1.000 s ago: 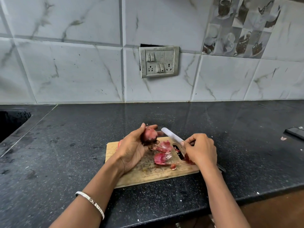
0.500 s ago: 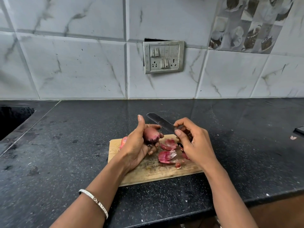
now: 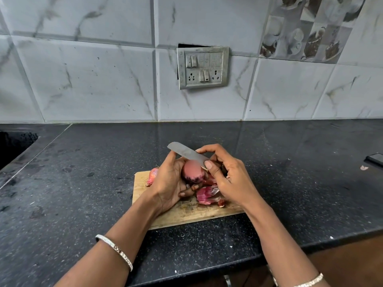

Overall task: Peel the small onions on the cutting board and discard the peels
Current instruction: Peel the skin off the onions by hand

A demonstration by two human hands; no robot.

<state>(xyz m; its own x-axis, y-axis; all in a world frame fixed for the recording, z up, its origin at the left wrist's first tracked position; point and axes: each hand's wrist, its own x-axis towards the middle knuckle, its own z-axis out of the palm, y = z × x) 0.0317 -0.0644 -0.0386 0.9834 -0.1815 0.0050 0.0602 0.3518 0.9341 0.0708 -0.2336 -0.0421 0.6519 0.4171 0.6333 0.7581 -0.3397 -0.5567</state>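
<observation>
Knife (image 3: 186,152) reached onion (image 3: 191,172) above black countertop (image 3: 83,193).

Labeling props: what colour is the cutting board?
The cutting board is light tan wood; head view shows it best.

Both bare forearms ran up from the lower edge and met near the middle, the left slanting to the right, the right slanting to the left. The left hand (image 3: 170,183) was turned palm up and inward, cupping an onion (image 3: 192,171); its thumb stood up along the far left side and its fingers (image 3: 186,192) curled under, tips showing below. The right hand (image 3: 230,179) was just beside it, knuckles up, gripping a knife (image 3: 186,153). Its forefinger arched over the back of the blade and its thumb pressed at the onion's right side by the blade edge. The two hands touched around the onion.
</observation>
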